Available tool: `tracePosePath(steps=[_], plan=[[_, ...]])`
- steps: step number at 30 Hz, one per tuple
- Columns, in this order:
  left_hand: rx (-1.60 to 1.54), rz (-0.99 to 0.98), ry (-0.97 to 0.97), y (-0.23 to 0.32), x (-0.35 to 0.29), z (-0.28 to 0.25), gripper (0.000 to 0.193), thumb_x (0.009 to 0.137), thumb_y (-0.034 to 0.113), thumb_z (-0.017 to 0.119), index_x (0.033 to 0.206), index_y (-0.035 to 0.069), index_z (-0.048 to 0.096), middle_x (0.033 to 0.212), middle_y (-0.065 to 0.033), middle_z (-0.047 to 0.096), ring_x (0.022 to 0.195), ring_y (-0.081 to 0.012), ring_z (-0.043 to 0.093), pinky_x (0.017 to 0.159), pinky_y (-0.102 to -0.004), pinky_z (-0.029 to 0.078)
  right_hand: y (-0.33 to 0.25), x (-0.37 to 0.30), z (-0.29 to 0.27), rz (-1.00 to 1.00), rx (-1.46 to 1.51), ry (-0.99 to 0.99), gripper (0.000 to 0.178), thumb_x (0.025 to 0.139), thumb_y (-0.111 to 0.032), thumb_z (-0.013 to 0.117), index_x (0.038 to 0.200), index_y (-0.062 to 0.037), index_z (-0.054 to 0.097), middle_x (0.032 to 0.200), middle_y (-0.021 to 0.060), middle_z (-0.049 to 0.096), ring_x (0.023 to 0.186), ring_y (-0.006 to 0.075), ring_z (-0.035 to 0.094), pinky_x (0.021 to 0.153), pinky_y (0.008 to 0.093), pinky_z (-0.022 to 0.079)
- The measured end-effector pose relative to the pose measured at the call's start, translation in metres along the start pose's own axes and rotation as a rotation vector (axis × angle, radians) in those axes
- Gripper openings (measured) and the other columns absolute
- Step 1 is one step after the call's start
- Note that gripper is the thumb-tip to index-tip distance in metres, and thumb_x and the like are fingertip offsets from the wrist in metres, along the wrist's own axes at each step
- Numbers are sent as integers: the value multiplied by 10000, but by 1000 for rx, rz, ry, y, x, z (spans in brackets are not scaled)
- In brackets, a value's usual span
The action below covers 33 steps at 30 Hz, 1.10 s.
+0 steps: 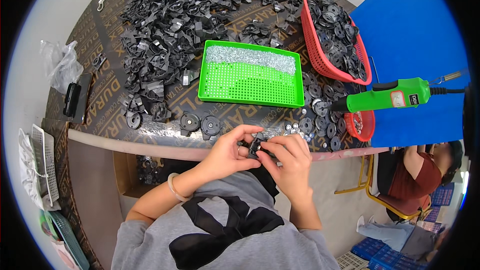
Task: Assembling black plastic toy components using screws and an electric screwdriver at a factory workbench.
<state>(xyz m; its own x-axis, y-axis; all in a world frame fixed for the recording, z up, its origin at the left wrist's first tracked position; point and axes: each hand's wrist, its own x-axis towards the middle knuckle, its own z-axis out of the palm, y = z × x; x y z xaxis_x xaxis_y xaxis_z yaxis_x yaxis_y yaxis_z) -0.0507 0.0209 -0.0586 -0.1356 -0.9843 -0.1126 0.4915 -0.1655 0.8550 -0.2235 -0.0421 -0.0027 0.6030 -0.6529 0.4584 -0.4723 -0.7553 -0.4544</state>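
At far L of the surface (110,82), a crumpled clear plastic bag (62,65) is lying near the edge. Next R, a large pile of black moulded pcs (155,35) is covering the far side. Nearer the front edge, two black round assys (210,125) are sitting side by side, just beyond the L hand (227,152).

L grip is holding a small black part (256,146) between thumb & fingers, off the surface, just short of its front edge. Beyond it, a green perforated tray (220,77) is carrying small silver bits (250,57) along its far side. R hand (290,160) is keeping a narrow grip, thumb & fingertip touching the part's R side; can't tell if a bit is being pinched too.

Further R, loose black discs (320,122) are lying by a red basket (309,35) full of similar discs; a green power driver (390,99) is pointing L, near a small red container (369,125).

Assessment: step in hand is prob. hand-fitting or aligning the part. Next move is calling for L grip steady, R fingertips pressing gently & squarely, seating checked before any driver use.
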Motion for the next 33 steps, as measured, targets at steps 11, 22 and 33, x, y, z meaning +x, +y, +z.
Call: tracePosePath(steps=[11, 22, 33], plan=[[-62, -9, -32, 2, 2, -1, 758, 775, -187, 712, 1431, 45, 413, 1107, -61, 498, 962, -155, 683, 809, -256, 582, 1, 0, -1, 42, 101, 12, 225, 683, -112, 851, 882, -85, 748, 888, 19, 672, 774, 227, 604, 688, 361, 462], [-58, 1, -43, 4, 0, -1, 764, 778, -194, 700, 1439, 53, 409, 1105, -55, 473, 955, -141, 677, 800, -250, 579, 3, -1, -1, 58, 91, -19, 186, 705, -103, 836, 860, -74, 736, 880, 28, 697, 798, 223, 638, 722, 349, 463], [-87, -22, -54, 4, 1, -2, 759, 762, -201, 709, 1428, 20, 421, 1151, -60, 487, 1009, -190, 678, 872, -289, 603, 6, -3, 1, -51, 36, 33, 186, 703, -92, 825, 845, -71, 705, 897, 34, 696, 823, 239, 638, 737, 360, 454]])
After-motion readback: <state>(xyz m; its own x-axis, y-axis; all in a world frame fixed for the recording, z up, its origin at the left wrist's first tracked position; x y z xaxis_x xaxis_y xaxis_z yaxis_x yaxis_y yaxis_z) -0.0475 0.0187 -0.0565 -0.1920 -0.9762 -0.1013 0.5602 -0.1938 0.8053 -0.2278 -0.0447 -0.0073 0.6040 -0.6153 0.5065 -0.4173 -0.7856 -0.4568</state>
